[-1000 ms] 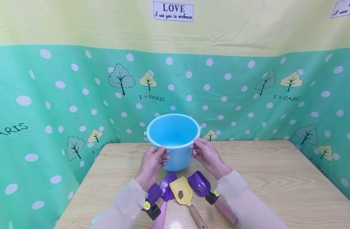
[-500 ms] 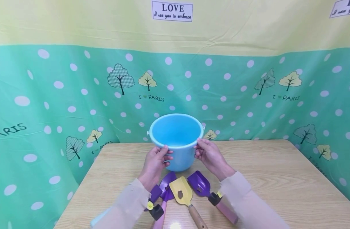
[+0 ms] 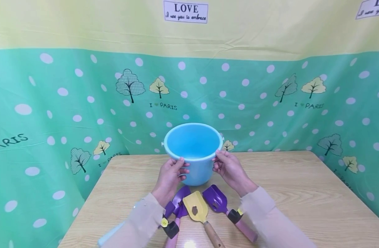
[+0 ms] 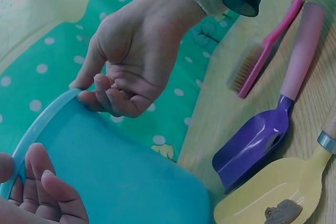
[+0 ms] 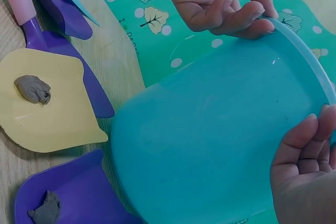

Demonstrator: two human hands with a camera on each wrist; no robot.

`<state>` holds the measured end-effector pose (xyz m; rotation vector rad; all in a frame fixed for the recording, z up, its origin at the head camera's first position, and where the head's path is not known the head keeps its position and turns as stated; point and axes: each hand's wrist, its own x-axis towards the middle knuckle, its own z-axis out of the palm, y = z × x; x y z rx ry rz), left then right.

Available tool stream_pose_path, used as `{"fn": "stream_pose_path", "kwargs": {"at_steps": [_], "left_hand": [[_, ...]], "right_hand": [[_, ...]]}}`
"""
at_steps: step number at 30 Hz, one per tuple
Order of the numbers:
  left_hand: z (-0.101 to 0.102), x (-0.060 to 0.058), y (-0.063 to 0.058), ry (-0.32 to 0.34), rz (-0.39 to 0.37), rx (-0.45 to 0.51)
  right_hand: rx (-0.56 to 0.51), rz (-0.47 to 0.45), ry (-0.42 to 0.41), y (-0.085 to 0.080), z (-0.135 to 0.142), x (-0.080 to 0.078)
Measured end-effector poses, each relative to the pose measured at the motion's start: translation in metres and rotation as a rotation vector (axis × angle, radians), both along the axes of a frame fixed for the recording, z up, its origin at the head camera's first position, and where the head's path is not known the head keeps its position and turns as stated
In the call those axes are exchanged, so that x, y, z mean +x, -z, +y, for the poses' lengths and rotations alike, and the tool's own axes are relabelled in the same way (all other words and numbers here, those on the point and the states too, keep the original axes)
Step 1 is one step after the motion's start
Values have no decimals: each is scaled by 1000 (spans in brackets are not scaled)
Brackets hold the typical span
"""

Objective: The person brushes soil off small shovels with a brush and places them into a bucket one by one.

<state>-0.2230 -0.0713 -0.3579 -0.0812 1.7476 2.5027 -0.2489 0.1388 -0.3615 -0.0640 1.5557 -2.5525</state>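
Observation:
A light-blue bucket [image 3: 197, 174] stands upright toward the back of the table, its mouth facing up. My left hand [image 3: 169, 177] pinches the near left part of its rim, thumb on top and fingers under the lip. On the near right part, my right hand [image 3: 231, 170] grips the rim the same way. Both handholds also show in the left wrist view, along the bucket's lip. Just in front lie a yellow scoop [image 3: 197, 203] with a wooden handle and a purple scoop [image 3: 215, 199] with a pink handle. Grey lumps [image 5: 34, 88] sit in these scoops.
A pointed purple trowel [image 3: 179, 203] lies left of the yellow scoop, beside another purple tool partly behind my left wrist. A pink brush [image 4: 257, 59] lies by the purple scoop. A light-blue piece [image 3: 110, 235] shows under my left sleeve. Patterned cloth hangs behind the table.
The bucket has shifted slightly right in the head view, both hands moving with it and keeping hold of its rim. The tools on the table stay where they were.

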Motion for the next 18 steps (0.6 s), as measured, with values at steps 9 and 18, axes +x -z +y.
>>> {"fn": "stream_pose_path", "kwargs": {"at_steps": [9,18], "left_hand": [[7,0,0,16,-7,-15],[8,3,-3,17,-15,-38]], "right_hand": [[1,4,1,-1,9,2],[21,4,-9,0,13,2]]}}
